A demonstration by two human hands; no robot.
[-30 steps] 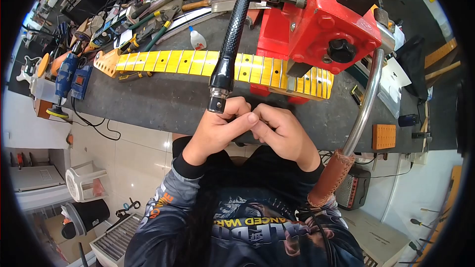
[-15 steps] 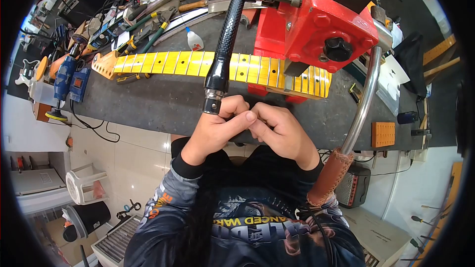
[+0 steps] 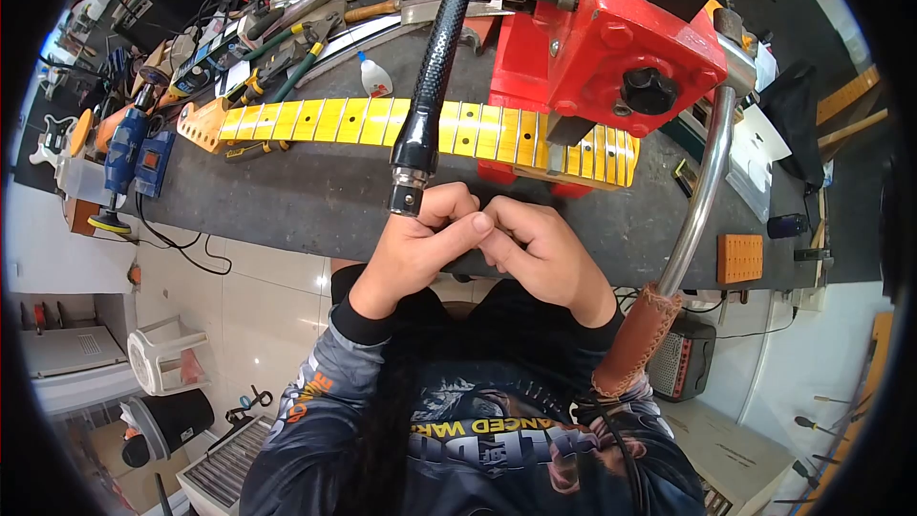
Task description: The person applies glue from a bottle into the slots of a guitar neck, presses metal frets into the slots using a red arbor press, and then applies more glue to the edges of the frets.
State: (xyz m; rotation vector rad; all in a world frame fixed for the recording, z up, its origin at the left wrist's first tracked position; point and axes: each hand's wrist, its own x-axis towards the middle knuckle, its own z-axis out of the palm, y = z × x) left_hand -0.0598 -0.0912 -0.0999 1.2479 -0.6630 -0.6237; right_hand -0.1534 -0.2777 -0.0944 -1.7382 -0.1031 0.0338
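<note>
While the blue power tool (image 3: 129, 158) lies well to the left of the fingers, the left hand (image 3: 420, 248) has its fingers curled together just under the metal tip of the black flexible shaft handpiece (image 3: 427, 96). The yellow lacquered guitar neck with frets (image 3: 420, 129) rests beyond the fingertips, under the red press machine (image 3: 611, 38). The right hand (image 3: 544, 253) touches the left; whether the curled fingers pinch something small cannot be seen. If a small part is there, it may slip to the floor, because both hands hang at the bench edge.
</note>
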